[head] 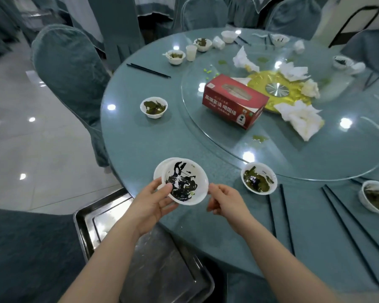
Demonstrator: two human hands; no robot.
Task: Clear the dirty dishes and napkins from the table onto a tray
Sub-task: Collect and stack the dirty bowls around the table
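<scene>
My left hand [152, 202] grips a white bowl [185, 182] smeared with dark leftovers, tilted toward me, with a second bowl stacked behind it. Just right of the bowl's rim hovers my right hand [224, 201], fingers loosely curled, holding nothing that I can see. A metal tray [92, 217] lies below the hands, partly under the table edge. More dirty bowls stand on the table: one near right [258, 178], one at the right edge [375, 200], one at the left [154, 107]. Crumpled napkins [300, 119] lie on the glass turntable [228, 138].
A red tissue box [234, 100] stands on the turntable. Black chopsticks [346, 232] lie by the near edge, another pair [148, 70] at the far left. Further bowls and cups [191, 52] line the far rim. Covered chairs [68, 71] surround the round table.
</scene>
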